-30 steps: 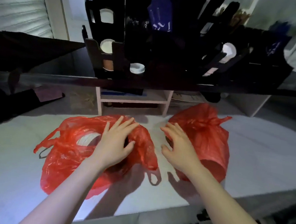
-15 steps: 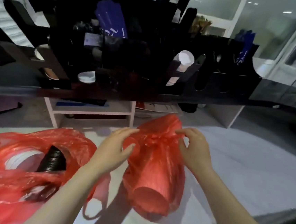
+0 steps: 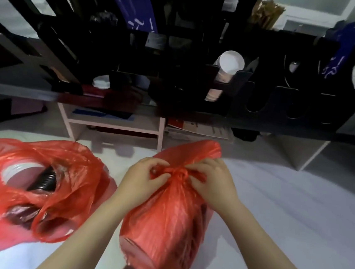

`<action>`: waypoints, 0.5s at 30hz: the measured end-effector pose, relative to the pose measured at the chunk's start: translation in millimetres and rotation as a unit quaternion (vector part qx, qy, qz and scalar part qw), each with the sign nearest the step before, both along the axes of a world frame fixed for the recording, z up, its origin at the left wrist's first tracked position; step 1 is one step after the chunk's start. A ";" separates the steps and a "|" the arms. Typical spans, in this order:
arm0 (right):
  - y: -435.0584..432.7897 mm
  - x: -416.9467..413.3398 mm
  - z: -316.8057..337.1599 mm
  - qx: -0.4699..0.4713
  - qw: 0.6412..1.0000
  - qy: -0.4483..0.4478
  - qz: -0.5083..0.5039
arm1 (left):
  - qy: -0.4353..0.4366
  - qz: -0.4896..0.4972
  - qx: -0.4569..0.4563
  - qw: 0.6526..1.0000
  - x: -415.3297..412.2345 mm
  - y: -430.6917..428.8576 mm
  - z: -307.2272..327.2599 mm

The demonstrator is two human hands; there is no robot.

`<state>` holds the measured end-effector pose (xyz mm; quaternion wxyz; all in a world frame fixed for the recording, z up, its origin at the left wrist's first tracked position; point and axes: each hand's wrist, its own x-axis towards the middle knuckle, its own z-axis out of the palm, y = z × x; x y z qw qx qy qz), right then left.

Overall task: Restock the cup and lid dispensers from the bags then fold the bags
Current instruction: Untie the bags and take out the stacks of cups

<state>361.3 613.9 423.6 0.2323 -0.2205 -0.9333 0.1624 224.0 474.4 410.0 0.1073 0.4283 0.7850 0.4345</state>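
light: dim indoors, cool cast | brightest: pale patch on worktop [image 3: 295,210] at lower left | shadows: black dispenser rack [image 3: 262,99] nearly featureless, dark pool under tied red bag [image 3: 163,230] | sheen: faint on bag plastic | blur: smeared toward upper corners | distortion: wide-angle bowing at edges

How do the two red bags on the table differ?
The left bag lies slumped and open, with white and black stacks showing inside; the right bag is tied shut by a knot. Nothing touches the left bag; the left hand and right hand pinch the right bag's knot. Both are red plastic.
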 end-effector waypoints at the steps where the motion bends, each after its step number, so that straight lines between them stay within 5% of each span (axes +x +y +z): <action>1: 0.1 -1.7 0.0 0.003 1.000 -0.004 0.006 | -0.007 -0.007 -0.001 1.000 0.7 -0.3 0.9; 9: -5.3 -3.2 -1.0 -0.016 0.998 0.053 -0.026 | -0.088 -0.014 0.060 0.994 8.6 1.4 2.9; 15: -1.4 5.0 2.0 -0.031 0.996 0.079 -0.016 | -0.005 -0.014 0.053 0.998 11.2 7.3 13.8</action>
